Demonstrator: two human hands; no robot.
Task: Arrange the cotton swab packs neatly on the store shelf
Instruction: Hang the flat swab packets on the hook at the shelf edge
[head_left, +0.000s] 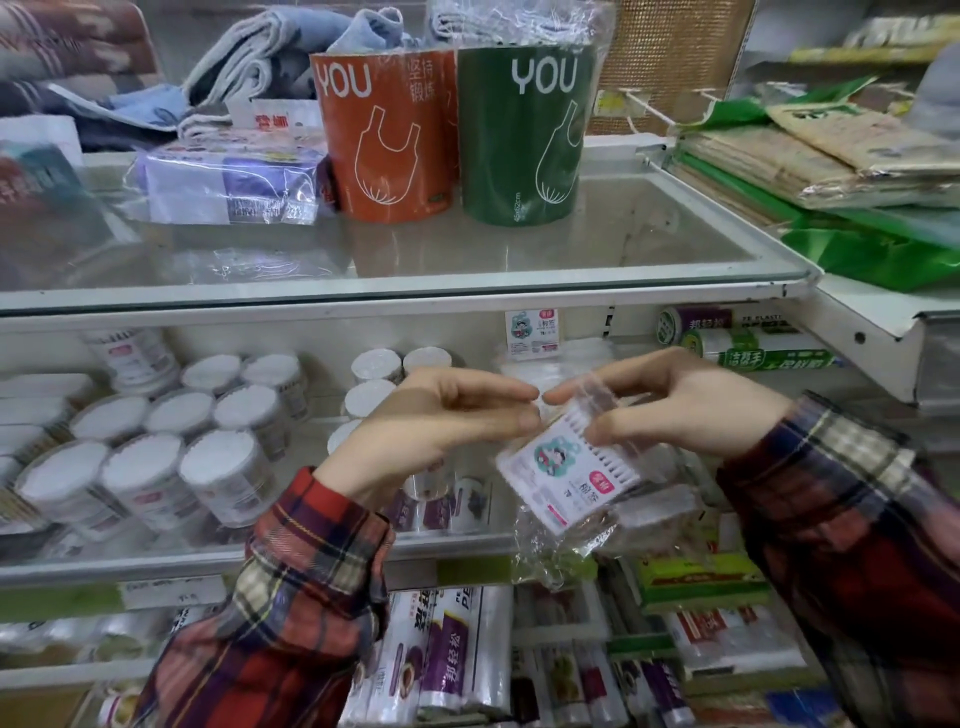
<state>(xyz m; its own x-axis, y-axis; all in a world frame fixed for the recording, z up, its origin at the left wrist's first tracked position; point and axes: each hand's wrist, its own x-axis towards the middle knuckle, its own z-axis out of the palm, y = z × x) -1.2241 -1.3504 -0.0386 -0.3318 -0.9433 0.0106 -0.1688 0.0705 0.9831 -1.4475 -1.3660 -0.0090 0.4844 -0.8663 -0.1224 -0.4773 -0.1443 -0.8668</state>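
Mid-handling: right hand (691, 410) pinching cotton swab pack (566, 467) in front of middle shelf (311, 558), left hand (441, 415) fingertips closing on its wrapper. Next, probably: setting it beside upright pack (532, 332).

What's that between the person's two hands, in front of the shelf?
A cotton swab pack in clear wrapping, seen in the head view. The right hand pinches it; the left hand reaches toward it.

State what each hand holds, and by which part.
The right hand pinches the swab pack by the upper end of its clear wrapper. The left hand reaches to that same end; whether it grips cannot be told.
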